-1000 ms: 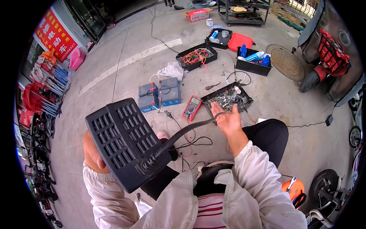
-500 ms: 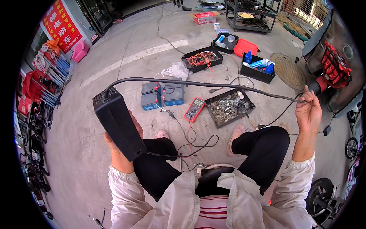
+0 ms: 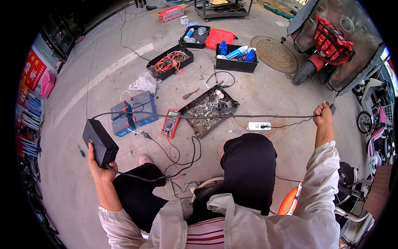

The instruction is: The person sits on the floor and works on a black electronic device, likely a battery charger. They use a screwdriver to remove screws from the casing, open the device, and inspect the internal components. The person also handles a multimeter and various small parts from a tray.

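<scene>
My left hand (image 3: 102, 170) grips a black battery charger (image 3: 98, 142), tilted, its vented end towards me. From its far end a black cable (image 3: 215, 116) stretches nearly straight across to my right hand (image 3: 323, 115). That hand is closed round the cable's end, and a dark block, probably its plug, sticks out beyond the fingers. Another lead (image 3: 143, 179) leaves the charger's near end and loops above my knee. Below the stretched cable lie a red multimeter (image 3: 170, 123) and blue batteries (image 3: 145, 108) with leads joined to them.
A tray of screws and nuts (image 3: 209, 110) sits ahead, beside a white power strip (image 3: 258, 125) with a plug in it. Farther off are a box of wires (image 3: 171, 62), a box of bottles (image 3: 236, 62) and a manhole cover (image 3: 273, 53). A red-fronted scooter (image 3: 327, 50) stands right.
My view has swung to the right. The charger has turned and lowered in my left hand. My right fingers have closed round the cable's end, and the cable has gone from arched to nearly straight.
</scene>
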